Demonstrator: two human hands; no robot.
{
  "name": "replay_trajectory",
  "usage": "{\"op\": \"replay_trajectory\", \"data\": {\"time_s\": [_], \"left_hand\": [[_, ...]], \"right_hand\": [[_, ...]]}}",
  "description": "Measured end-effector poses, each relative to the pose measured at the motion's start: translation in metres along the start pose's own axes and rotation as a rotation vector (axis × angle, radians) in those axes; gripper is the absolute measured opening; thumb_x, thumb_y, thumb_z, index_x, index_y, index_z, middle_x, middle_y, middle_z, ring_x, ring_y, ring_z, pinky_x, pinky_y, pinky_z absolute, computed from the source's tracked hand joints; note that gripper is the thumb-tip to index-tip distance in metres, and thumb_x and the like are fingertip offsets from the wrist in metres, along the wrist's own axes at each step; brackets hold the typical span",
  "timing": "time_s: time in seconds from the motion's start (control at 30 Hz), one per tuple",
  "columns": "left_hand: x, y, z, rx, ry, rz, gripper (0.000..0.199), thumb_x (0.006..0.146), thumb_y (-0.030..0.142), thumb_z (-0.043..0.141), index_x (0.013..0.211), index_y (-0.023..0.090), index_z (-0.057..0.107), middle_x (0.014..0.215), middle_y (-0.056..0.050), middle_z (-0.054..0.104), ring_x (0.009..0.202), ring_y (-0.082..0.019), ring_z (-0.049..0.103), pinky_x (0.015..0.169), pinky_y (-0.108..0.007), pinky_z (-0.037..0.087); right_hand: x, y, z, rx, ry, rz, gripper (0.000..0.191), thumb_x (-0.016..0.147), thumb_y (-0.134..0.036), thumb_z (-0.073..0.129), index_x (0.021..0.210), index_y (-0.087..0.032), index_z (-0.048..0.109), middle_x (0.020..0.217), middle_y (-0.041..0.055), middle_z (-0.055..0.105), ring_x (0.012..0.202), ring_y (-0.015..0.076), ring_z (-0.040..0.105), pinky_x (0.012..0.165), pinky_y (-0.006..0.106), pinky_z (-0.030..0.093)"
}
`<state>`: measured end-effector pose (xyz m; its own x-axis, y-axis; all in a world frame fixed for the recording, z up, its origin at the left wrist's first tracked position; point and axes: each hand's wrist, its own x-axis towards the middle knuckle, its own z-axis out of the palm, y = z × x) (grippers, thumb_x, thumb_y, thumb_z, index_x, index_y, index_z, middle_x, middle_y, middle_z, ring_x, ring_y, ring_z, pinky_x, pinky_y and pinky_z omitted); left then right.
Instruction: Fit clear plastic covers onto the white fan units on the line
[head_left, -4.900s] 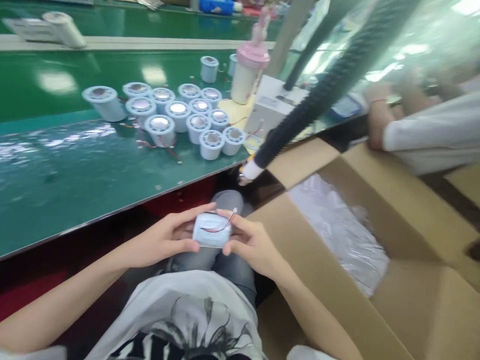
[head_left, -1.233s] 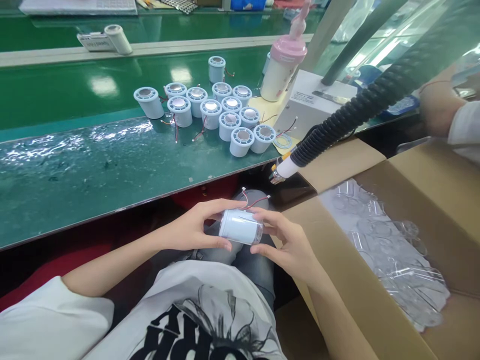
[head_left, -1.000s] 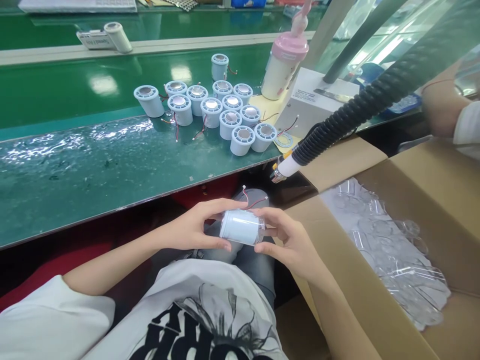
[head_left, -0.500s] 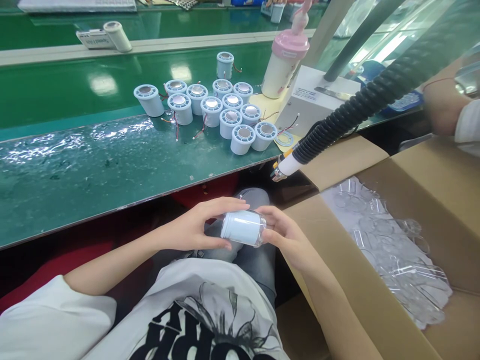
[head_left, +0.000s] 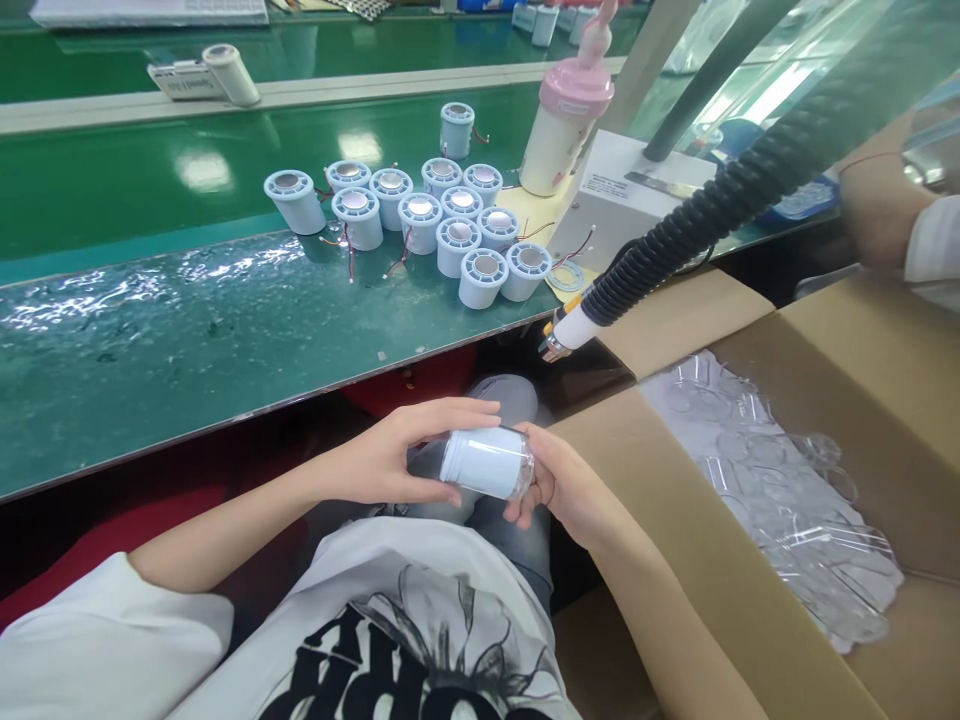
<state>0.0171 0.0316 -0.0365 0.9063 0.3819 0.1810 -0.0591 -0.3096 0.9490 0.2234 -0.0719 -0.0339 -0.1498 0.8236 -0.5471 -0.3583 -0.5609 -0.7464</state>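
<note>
Above my lap, a light-blue cylinder in a clear plastic cover (head_left: 484,462) lies on its side between my two hands. My left hand (head_left: 409,445) curves around its left end, thumb below and fingers above. At the clear right end, my right hand (head_left: 559,485) grips the cover with its fingertips. On the green table ahead stand several light-blue cylinders (head_left: 420,222) with slotted tops, round silvery centres and thin coloured wires.
A black corrugated hose (head_left: 675,230) with a metal tip hangs at the right. Beside my right arm, an open cardboard box (head_left: 697,560) holds several clear plastic covers (head_left: 780,500). A pink-lidded bottle (head_left: 566,125) stands behind. Another person's hand (head_left: 885,205) shows at far right.
My right hand has turned on the clear end; its fingers now show underneath the cover. The left hand and the cylinder stay almost in place.
</note>
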Motion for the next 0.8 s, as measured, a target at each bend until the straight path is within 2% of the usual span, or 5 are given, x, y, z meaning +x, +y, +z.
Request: {"op": "replay_trajectory", "data": {"time_s": [0.33, 0.43, 0.5, 0.63, 0.8], "left_hand": [[0.001, 0.004, 0.004, -0.025, 0.035, -0.040, 0.065, 0.075, 0.020, 0.075, 0.135, 0.029, 0.050, 0.137, -0.012, 0.051, 0.126, -0.027, 0.051, 0.093, -0.034, 0.053], [0.001, 0.010, 0.006, -0.114, 0.064, -0.163, 0.064, 0.076, 0.022, 0.074, 0.135, 0.026, 0.049, 0.132, -0.012, 0.054, 0.119, -0.025, 0.056, 0.090, -0.032, 0.055], [0.001, 0.012, 0.007, -0.164, 0.083, -0.238, 0.065, 0.076, 0.024, 0.074, 0.135, 0.025, 0.049, 0.129, -0.011, 0.056, 0.113, -0.023, 0.059, 0.090, -0.032, 0.055], [0.001, 0.013, 0.005, -0.250, 0.078, -0.330, 0.063, 0.080, 0.029, 0.071, 0.137, 0.025, 0.046, 0.124, -0.010, 0.059, 0.103, -0.022, 0.064, 0.082, -0.031, 0.057], [0.002, 0.015, 0.000, -0.162, 0.005, -0.257, 0.076, 0.075, 0.029, 0.076, 0.142, 0.029, 0.042, 0.138, -0.010, 0.053, 0.115, -0.026, 0.060, 0.093, -0.035, 0.053]], "right_hand": [[0.005, 0.002, -0.001, 0.010, -0.185, 0.212, 0.073, 0.084, -0.077, 0.031, 0.071, -0.012, 0.064, 0.054, 0.0042, 0.062, 0.036, 0.0075, 0.055, 0.031, 0.013, 0.039], [0.003, 0.009, -0.003, -0.063, -0.090, -0.032, 0.068, 0.081, -0.078, 0.038, 0.093, -0.015, 0.062, 0.069, 0.0054, 0.067, 0.049, 0.0129, 0.063, 0.041, 0.020, 0.051], [0.000, 0.012, -0.006, -0.177, 0.002, -0.336, 0.063, 0.079, -0.071, 0.054, 0.119, -0.022, 0.052, 0.109, 0.0116, 0.068, 0.084, 0.0215, 0.071, 0.065, 0.032, 0.061], [-0.005, 0.016, -0.014, -0.661, 0.015, -0.807, 0.053, 0.079, -0.032, 0.074, 0.128, -0.034, 0.053, 0.151, 0.0056, 0.040, 0.137, 0.0282, 0.041, 0.109, 0.048, 0.041], [-0.006, 0.015, -0.014, -0.471, -0.033, -0.609, 0.051, 0.081, -0.031, 0.072, 0.129, -0.032, 0.056, 0.137, 0.0075, 0.057, 0.121, 0.0271, 0.058, 0.097, 0.044, 0.052]]}}
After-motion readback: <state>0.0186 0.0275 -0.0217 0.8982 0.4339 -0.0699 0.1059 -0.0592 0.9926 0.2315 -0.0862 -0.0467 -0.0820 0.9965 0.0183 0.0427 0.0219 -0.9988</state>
